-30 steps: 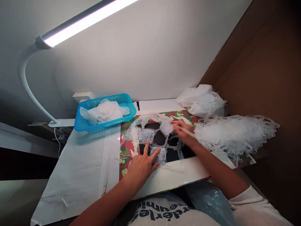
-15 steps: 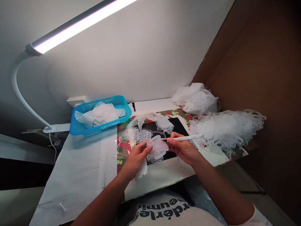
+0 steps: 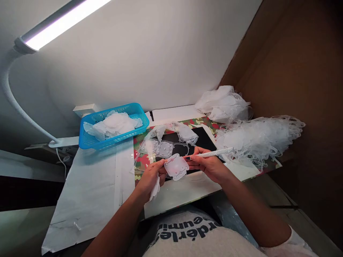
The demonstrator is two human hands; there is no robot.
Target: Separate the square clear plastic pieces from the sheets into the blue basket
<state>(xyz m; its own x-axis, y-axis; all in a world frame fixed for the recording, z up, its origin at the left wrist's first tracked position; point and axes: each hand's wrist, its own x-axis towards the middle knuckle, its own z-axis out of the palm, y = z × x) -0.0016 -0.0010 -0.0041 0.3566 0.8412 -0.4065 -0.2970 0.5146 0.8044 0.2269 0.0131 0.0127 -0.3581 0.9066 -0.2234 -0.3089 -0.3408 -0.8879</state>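
A small translucent square pad (image 3: 176, 166) with raised dots is held up between both hands over the table's front edge. My left hand (image 3: 150, 177) pinches its left side and also holds white scraps that hang below the palm. My right hand (image 3: 207, 166) pinches its right side and grips a thin white pen-like tool (image 3: 211, 154) that points right. Behind the hands a clear sheet (image 3: 160, 146) with similar pads and cut-out holes lies on a black mat (image 3: 199, 137).
A blue basket (image 3: 114, 125) of translucent pieces stands at the back left. Two heaps of white plastic offcuts (image 3: 257, 139) lie at the right by a brown cardboard wall. A lamp arm curves at the left. White paper (image 3: 91, 192) covers the table's left part.
Both hands left the sheet on the mat and came toward me. A single pad now sits pinched between them, lifted off the sheet. The view shifted slightly right.
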